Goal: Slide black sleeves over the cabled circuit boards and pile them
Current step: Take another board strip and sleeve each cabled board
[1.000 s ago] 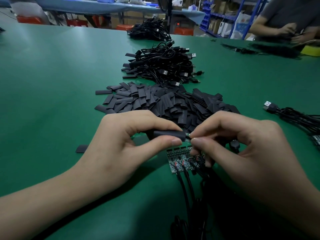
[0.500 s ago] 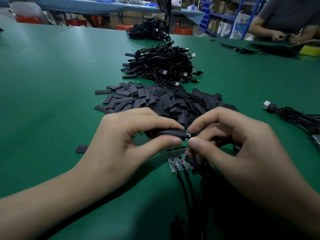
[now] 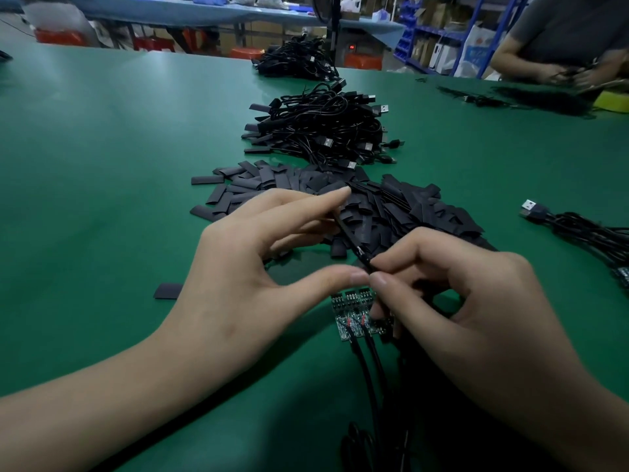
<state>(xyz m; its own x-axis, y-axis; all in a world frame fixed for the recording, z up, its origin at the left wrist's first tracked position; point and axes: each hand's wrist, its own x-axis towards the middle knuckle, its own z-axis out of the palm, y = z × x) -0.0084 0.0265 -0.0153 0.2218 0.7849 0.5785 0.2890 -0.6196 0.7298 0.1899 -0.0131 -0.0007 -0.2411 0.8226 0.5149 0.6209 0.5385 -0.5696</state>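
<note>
two hands (image 3: 258, 264), three bare boards (image 3: 354, 315)

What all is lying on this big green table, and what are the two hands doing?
Flat black sleeves: a large heap, uncounted, mid-table beyond the hands.
Stray black sleeve: one, left of the left hand.
Sleeved black cable pile: one heap, behind the sleeves.
Farther black cable pile: one, near the far edge.
Bare green circuit boards: several side by side with black cables, under the hands.
Black USB cable bundle: one, far right.
Green table: one.
Another person: top right.
Left hand: fingers spread.
Right hand: pinching a sleeved black cable end.
</note>
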